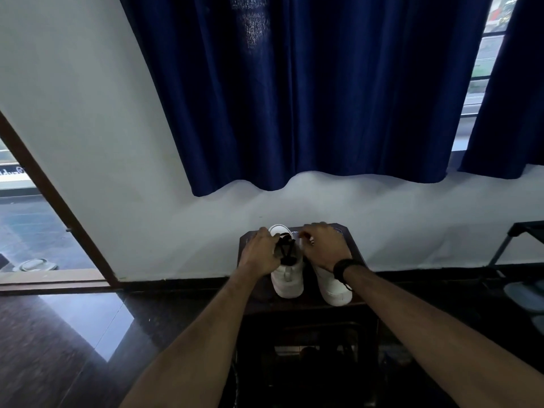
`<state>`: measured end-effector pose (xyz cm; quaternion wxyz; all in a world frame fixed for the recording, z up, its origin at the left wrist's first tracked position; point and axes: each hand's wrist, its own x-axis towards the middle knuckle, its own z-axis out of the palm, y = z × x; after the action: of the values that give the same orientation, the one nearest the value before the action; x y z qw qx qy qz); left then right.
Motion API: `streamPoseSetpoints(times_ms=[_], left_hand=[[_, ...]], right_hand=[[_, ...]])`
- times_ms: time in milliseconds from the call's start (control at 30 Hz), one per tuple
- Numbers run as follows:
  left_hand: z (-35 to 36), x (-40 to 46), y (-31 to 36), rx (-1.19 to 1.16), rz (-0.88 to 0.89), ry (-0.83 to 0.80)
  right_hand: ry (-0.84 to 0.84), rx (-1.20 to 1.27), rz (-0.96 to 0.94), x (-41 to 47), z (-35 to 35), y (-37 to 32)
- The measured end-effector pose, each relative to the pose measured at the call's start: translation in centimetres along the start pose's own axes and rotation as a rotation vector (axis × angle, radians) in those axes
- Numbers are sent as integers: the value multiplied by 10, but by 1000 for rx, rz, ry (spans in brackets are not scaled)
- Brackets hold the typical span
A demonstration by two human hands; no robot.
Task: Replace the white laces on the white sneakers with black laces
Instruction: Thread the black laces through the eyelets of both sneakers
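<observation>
Two white sneakers stand side by side on a small dark table [354, 248], toes towards me. The left sneaker [288, 278] has a black lace [287, 249] crossed through its upper eyelets. My left hand [260, 250] grips that sneaker's left side at the lace, fingers curled. My right hand [323, 245], with a black band on the wrist, hovers with curled fingers over the gap between the shoes and hides the top of the right sneaker [334, 287]. What its fingertips pinch is too small to tell.
A white wall and a dark blue curtain [309, 98] rise behind the table. An open doorway [26, 225] lies at the left with a sandal outside. A black shoe rack [527, 260] stands at the right. The floor is dark and glossy.
</observation>
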<state>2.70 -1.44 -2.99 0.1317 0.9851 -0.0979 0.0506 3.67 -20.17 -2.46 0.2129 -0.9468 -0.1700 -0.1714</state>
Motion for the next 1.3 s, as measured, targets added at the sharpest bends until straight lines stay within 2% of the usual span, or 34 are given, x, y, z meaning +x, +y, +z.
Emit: streamPoseSetpoints(times_ms=[33, 100, 200, 300, 367, 400, 467, 600, 700, 900, 1133, 1300], left_hand=[[1, -2, 0, 32, 38, 34], [6, -5, 1, 87, 122, 59], [12, -10, 6, 57, 175, 132], [19, -19, 13, 11, 193, 173], [22, -24, 17, 57, 182, 145], [22, -27, 18, 99, 163, 120], [26, -29, 18, 130, 107, 64], [28, -28, 24, 61, 56, -52], [26, -25, 30, 64, 19, -111], [22, -22, 35, 131, -3, -208], [21, -22, 34, 124, 56, -91], [7, -6, 49, 92, 138, -25]], right_hand=[[46, -114, 47, -4, -1, 9], [-44, -236, 152, -13, 0, 28], [-172, -48, 193, -30, 6, 49], [-8, 19, 62, -54, 11, 51], [119, -103, -8, -73, 11, 46], [128, -174, -30, -80, 12, 43], [43, -247, -42, -88, 17, 42], [-156, -145, -73, -80, 13, 42], [-299, -133, -12, -62, 6, 23], [-468, -235, 18, -39, 5, 8], [-262, -162, 0, -50, 12, 11], [-157, -122, 75, -47, -5, 19]])
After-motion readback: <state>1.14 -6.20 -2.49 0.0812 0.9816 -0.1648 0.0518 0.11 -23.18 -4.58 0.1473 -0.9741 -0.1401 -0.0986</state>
